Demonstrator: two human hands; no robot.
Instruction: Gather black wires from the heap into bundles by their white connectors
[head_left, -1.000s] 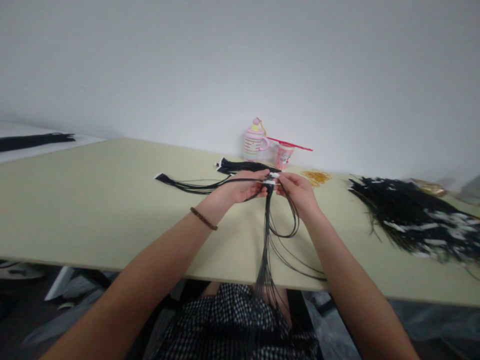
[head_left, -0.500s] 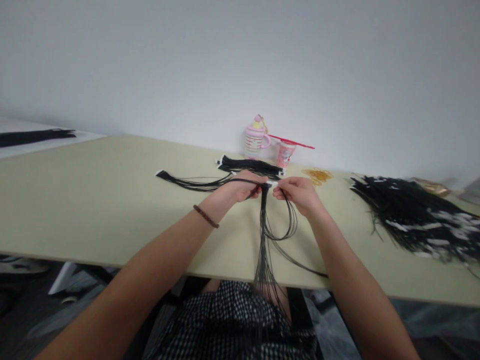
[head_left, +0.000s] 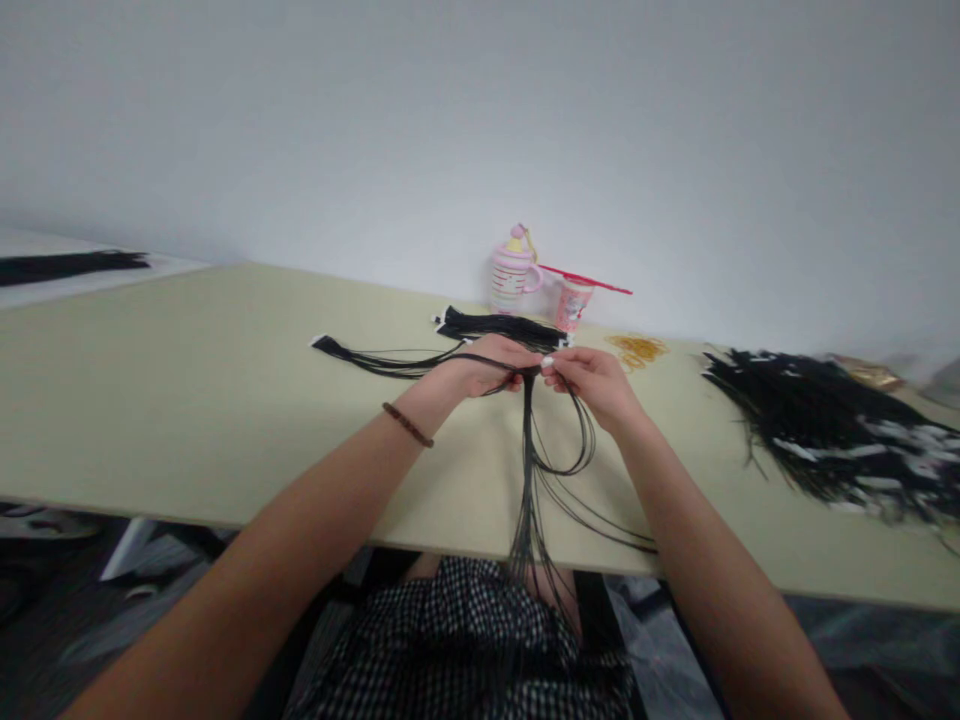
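Black cables [head_left: 527, 440] with white ends lie gathered at the centre of the frame, held just above the pale table [head_left: 225, 420], whose near edge runs across the lower part of the frame and whose far edge meets the grey-white wall [head_left: 375, 130]. Several strands drop over that near edge toward the checked clothing [head_left: 457, 640] at bottom centre; others loop below the right hand [head_left: 592, 380] and trail to the right forearm, while one branch reaches left to a white tip [head_left: 319, 342]. Wide tabletop stretches from the left forearm to the left side of the frame; on the right, room narrows toward a heap of black cables [head_left: 810, 420] with white parts. Behind the hands, a black bundle [head_left: 499, 327] lies near a striped pink mug [head_left: 510, 280] and a pink cup [head_left: 574, 305] with a red stick [head_left: 589, 279] across its top; yellow bands [head_left: 637, 350] sit to their right. Mug and cup carry printed marks, too small to read. Both forearms come up from the lower corners and converge. The left hand [head_left: 489, 366], a brown bracelet [head_left: 407, 425] at its wrist, is closed on the cables, thumb pointing right; the right hand pinches a small white connector [head_left: 547, 362] between thumb and fingers, just beside the left fingertips.
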